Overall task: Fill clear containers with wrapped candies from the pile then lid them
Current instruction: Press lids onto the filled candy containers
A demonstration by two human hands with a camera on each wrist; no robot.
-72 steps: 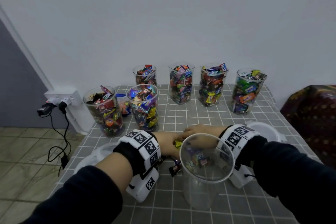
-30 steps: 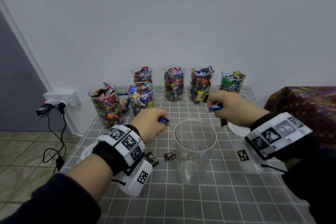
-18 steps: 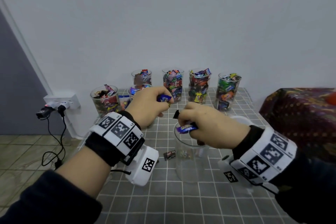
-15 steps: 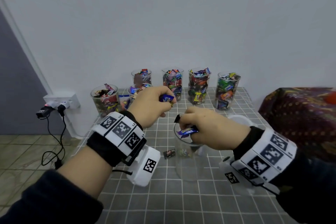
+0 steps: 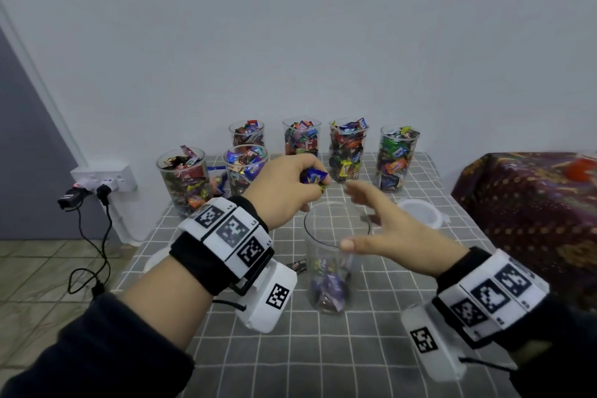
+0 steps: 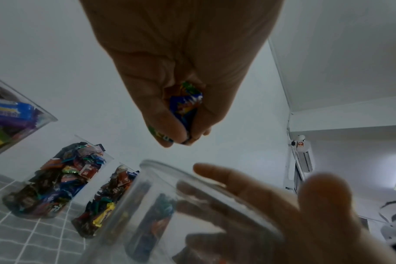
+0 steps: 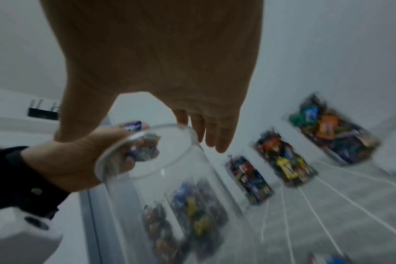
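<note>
A clear container [image 5: 329,262] stands mid-table with a few wrapped candies [image 5: 328,284] at its bottom. My left hand [image 5: 290,191] hovers just left of its rim and grips blue-wrapped candies [image 5: 312,176]; the left wrist view shows those candies [image 6: 184,105] bunched in curled fingers above the container [image 6: 170,205]. My right hand [image 5: 378,223] is spread flat over the right side of the rim, fingers straight and holding nothing; in the right wrist view its fingers [image 7: 213,135] hang above the container's mouth [image 7: 145,151]. One loose candy [image 5: 298,265] lies left of the container.
Several candy-filled clear containers [image 5: 347,152] stand in two rows at the back of the grey checked table [image 5: 323,359]. A white lid [image 5: 420,213] lies at the right, another peeks out behind my left wrist. A patterned cloth [image 5: 529,203] covers furniture on the right.
My right hand let its candies fall into the container and has spread its fingers. My left hand still holds its candies and has edged toward the rim.
</note>
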